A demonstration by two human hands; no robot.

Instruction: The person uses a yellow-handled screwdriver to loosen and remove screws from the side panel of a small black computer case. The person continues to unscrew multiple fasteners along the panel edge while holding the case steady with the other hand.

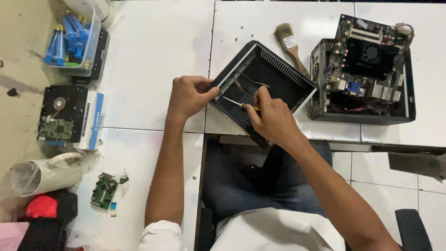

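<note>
A small black computer case [274, 74] lies open and tilted at the table's front edge, with thin wires inside. My left hand [188, 95] grips the case's left corner. My right hand [272, 116] holds a screwdriver [232, 101] with a yellow and black handle. Its metal shaft points left toward the inner left wall of the case, close to my left thumb.
A second open case with a motherboard [367, 60] on top stands at the right. A paintbrush [290, 46] lies behind the case. At the left are a tub of blue syringes [69, 39], a bare hard drive [60, 114], a white jug [42, 174] and a small green circuit board [104, 189].
</note>
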